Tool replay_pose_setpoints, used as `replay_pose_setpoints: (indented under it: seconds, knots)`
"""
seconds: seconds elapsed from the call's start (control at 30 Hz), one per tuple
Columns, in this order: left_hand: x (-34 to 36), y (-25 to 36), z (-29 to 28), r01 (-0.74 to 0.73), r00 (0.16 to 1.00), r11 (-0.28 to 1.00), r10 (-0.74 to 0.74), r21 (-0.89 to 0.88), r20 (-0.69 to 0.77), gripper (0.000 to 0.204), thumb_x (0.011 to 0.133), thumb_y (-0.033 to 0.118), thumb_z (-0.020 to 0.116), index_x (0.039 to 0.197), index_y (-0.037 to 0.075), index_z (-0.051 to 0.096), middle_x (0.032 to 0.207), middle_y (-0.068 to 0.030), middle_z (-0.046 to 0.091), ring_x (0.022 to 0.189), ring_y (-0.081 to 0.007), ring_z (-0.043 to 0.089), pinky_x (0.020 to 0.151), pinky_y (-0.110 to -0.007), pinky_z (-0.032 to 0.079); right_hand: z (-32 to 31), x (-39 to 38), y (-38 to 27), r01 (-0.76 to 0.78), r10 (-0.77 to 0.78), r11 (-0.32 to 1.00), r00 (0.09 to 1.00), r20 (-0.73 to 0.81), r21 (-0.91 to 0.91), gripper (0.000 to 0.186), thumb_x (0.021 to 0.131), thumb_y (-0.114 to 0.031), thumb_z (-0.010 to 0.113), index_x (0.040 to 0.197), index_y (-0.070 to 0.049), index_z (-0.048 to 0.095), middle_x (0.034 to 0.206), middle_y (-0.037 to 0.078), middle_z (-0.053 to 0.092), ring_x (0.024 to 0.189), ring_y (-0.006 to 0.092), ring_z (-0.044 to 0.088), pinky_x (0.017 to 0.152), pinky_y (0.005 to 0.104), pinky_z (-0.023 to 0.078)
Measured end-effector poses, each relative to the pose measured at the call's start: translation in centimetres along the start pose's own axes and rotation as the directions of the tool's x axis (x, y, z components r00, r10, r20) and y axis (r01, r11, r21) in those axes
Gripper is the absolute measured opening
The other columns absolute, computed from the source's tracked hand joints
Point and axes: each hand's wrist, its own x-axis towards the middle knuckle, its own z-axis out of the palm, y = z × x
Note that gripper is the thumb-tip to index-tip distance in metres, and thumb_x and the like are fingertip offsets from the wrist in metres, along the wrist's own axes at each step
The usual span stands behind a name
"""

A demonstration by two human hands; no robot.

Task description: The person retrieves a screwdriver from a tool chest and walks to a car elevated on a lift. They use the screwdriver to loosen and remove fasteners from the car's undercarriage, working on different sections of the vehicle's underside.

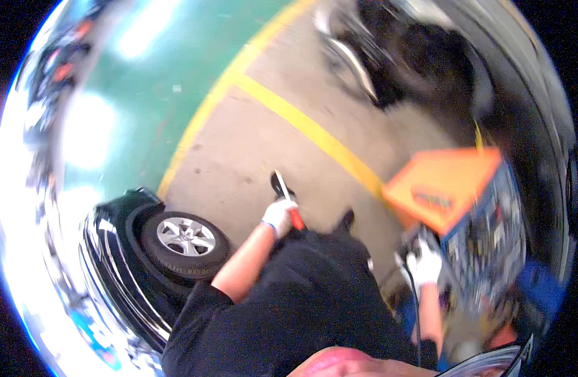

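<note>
Gripping red-handled pliers (286, 200) tight in gloved left hand (279, 215), frame centre; right hand (423, 264) grip unclear, lower right; blur risks fumbled tool.

Grey concrete floor (239, 144) fills the centre, crossed by yellow lines (308, 129); green-painted floor (151, 81) with bright glare sits upper left.

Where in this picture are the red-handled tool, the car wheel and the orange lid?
red-handled tool (289, 204), head view, on its shaft above the gloved left hand.
car wheel (186, 237), head view, silver hub.
orange lid (443, 182), head view, flat middle.
</note>
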Motion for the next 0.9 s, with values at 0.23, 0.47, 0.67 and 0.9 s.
replay_pose_setpoints:
  seconds: [0.23, 0.47, 0.67, 0.9]
  knots:
    - [0.0, 15.2, -7.9, -0.024, 0.98, 0.991, -0.002, -0.128, -0.198, 0.031, 0.1, 0.034, 0.066, 0.113, 0.006, 0.061, 0.095, -0.0115, 0.067, 0.069, -0.0234, 0.063, 0.062, -0.04, 0.055, 3.3, 14.5, -25.2, -0.124, -0.276, 0.199, 0.945, 0.177, 0.972, 0.057, 0.088, 0.0, 0.055, 0.144, -0.011, 0.047, 0.104, 0.012, 0.068, 0.088, 0.0277, 0.071, 0.074, 0.0391, 0.059]
    - [0.7, 37.0, -27.8, -0.186, 0.96, 0.979, 0.198, 0.079, -0.197, 0.051, 0.097, 0.023, 0.069, 0.142, 0.005, 0.055, 0.092, -0.0091, 0.068, 0.064, -0.0182, 0.061, 0.056, -0.033, 0.053, 4.2, 30.5, -54.0, -0.23, -0.38, 0.188, 0.879, 0.286, 0.955, 0.036, 0.097, -0.024, 0.065, 0.128, -0.008, 0.055, 0.094, 0.008, 0.06, 0.081, 0.0231, 0.065, 0.067, 0.0386, 0.056]
    - [-0.2, 47.2, -48.1, 0.082, 0.829, 0.968, 0.066, 0.237, -0.555, 0.042, 0.095, 0.04, 0.068, 0.12, 0.006, 0.071, 0.083, -0.0103, 0.07, 0.058, -0.0189, 0.062, 0.053, -0.037, 0.054, 6.5, 42.8, -67.0, -0.255, -0.166, 0.714, 0.843, 0.511, 0.652, 0.029, 0.091, -0.021, 0.069, 0.117, -0.01, 0.061, 0.08, 0.01, 0.061, 0.062, 0.0228, 0.061, 0.05, 0.0409, 0.048]
    - [0.9, 53.7, -64.6, 0.563, 0.63, 0.747, -0.112, 0.353, -0.769, 0.044, 0.082, 0.031, 0.064, 0.116, 0.006, 0.076, 0.113, -0.0223, 0.073, 0.105, -0.0398, 0.071, 0.091, -0.045, 0.055, 10.3, 56.4, -93.1, -0.125, -0.031, 0.979, 0.688, 0.725, 0.161, 0.03, 0.091, -0.032, 0.068, 0.11, -0.01, 0.063, 0.078, 0.01, 0.062, 0.059, 0.0229, 0.06, 0.049, 0.042, 0.049]
